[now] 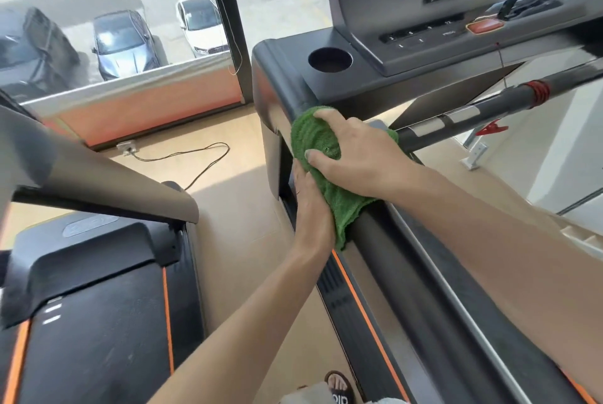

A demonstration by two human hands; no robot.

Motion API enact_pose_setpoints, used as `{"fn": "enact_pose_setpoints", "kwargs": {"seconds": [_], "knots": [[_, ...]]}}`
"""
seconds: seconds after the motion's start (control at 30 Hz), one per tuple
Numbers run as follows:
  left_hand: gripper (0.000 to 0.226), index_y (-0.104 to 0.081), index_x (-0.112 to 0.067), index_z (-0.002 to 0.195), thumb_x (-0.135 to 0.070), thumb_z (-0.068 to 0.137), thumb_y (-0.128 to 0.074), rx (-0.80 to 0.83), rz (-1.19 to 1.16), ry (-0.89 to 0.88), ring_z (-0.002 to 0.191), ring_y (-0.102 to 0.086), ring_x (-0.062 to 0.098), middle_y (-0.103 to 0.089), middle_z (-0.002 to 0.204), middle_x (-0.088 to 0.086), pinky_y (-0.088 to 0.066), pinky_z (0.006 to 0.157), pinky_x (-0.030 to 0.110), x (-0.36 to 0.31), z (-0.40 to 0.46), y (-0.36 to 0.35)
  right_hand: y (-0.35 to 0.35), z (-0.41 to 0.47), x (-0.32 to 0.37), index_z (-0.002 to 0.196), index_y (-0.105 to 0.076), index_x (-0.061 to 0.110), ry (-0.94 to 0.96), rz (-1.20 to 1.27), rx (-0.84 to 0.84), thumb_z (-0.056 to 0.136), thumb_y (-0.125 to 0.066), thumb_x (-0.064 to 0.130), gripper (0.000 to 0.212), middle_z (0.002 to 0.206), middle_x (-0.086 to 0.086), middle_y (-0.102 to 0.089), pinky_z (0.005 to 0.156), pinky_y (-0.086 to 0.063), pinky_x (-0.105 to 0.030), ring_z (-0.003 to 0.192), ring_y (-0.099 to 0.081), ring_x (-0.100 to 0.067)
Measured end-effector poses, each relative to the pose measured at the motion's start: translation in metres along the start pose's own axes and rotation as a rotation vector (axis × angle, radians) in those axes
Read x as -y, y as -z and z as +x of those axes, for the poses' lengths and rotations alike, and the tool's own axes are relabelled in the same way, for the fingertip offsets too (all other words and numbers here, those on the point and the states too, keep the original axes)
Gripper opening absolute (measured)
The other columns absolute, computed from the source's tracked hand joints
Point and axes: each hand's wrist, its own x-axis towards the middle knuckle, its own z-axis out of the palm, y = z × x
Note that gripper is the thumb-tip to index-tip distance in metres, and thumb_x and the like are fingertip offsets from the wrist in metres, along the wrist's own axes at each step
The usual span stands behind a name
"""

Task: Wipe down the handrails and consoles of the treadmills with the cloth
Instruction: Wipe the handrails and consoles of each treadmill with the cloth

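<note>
Forearms are reaching up from the lower frame to the thick black padded handrail (368, 234) at centre. Soft, light green terry cloth (318, 142) is draping over it; left hand (310, 198) is pinching its hanging edge, right hand (355, 155) is clamping the bunched top. Grey treadmill console (408, 12) is waiting, upper right.

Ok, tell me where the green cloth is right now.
In the head view, the green cloth is draped over the treadmill's left handrail, just below the cup holder, under both hands.
</note>
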Motion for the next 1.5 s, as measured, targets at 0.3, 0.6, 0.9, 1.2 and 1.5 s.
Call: {"fn": "enact_pose_setpoints", "kwargs": {"seconds": [0.3,0.6,0.9,1.2,1.5], "knots": [[0.068,-0.024,-0.051,0.153,-0.065,0.086,-0.031,-0.112,0.098,-0.190,0.151,-0.027,0.014,-0.027,0.165,-0.008,-0.024,0.124,0.046,-0.039,0.050,0.002,0.029,0.053,0.003,0.102,-0.060,0.020,-0.277,0.183,0.401,0.087,-0.039,0.083,0.068,0.096,0.000,-0.067,0.076,-0.044,-0.030,0.087,-0.065,-0.018],[0.072,-0.013,-0.048,0.157,-0.058,0.088,-0.032,-0.073,0.111,-0.318,0.153,-0.014,0.002,-0.012,0.167,-0.019,-0.016,0.126,0.043,-0.040,0.072,0.006,0.021,0.070,0.000,0.107,-0.073,0.021,-0.349,0.597,0.455,0.080,-0.063,0.075,0.061,0.092,0.003,-0.079,0.084,-0.056,-0.028,0.085,-0.076,-0.012],[0.088,-0.034,-0.052,0.150,-0.086,0.072,-0.059,-0.056,-0.167,-0.100,0.140,-0.048,0.023,-0.041,0.158,0.000,-0.040,0.114,0.055,-0.014,0.027,0.000,-0.012,0.003,0.005,0.131,-0.049,0.015,-0.146,0.174,-0.053,0.098,-0.050,0.053,0.051,0.124,-0.002,-0.062,0.096,-0.043,-0.040,0.116,-0.056,-0.026],[0.067,-0.026,-0.067,0.145,-0.086,0.083,-0.041,-0.059,0.032,-0.276,0.153,-0.024,0.023,-0.027,0.165,-0.008,-0.021,0.122,0.055,0.009,-0.036,-0.010,-0.007,-0.087,-0.009,0.127,-0.054,0.031,-0.278,0.342,0.011,0.091,-0.052,0.066,0.051,0.118,0.013,-0.065,0.093,-0.049,-0.031,0.110,-0.062,-0.011],[0.049,-0.035,-0.071,0.137,-0.057,0.090,-0.039,-0.071,-0.021,-0.305,0.150,-0.030,0.016,-0.030,0.163,-0.014,-0.024,0.123,0.051,-0.016,0.005,-0.007,-0.007,-0.056,-0.023,0.103,-0.073,0.024,-0.277,0.816,0.157,0.078,-0.079,0.056,0.041,0.093,0.007,-0.078,0.084,-0.060,-0.031,0.085,-0.074,-0.005]]}}
